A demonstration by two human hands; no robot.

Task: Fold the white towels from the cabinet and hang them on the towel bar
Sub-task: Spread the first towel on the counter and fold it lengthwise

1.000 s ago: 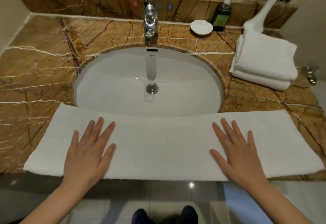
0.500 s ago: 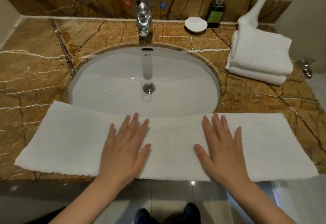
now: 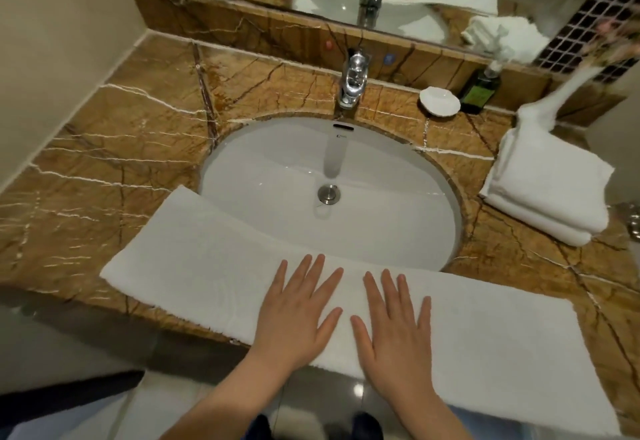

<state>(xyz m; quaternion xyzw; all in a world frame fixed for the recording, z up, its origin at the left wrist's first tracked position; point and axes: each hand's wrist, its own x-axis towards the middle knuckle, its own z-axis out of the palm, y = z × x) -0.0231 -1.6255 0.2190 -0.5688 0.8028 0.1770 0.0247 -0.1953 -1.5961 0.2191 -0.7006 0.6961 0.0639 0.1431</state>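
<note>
White towel point(image 3: 194, 266) flat along counter edge

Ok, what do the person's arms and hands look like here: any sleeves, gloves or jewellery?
The left hand and right hand are bare: no gloves, no rings, no watch or band at the wrists. The left forearm and right forearm are bare too, with no sleeve in view down to the frame's lower edge.

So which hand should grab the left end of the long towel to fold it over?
Probably the left hand: it lies flat on the towel nearer that end, with only bare towel between. The right hand would have to cross over it.
</note>
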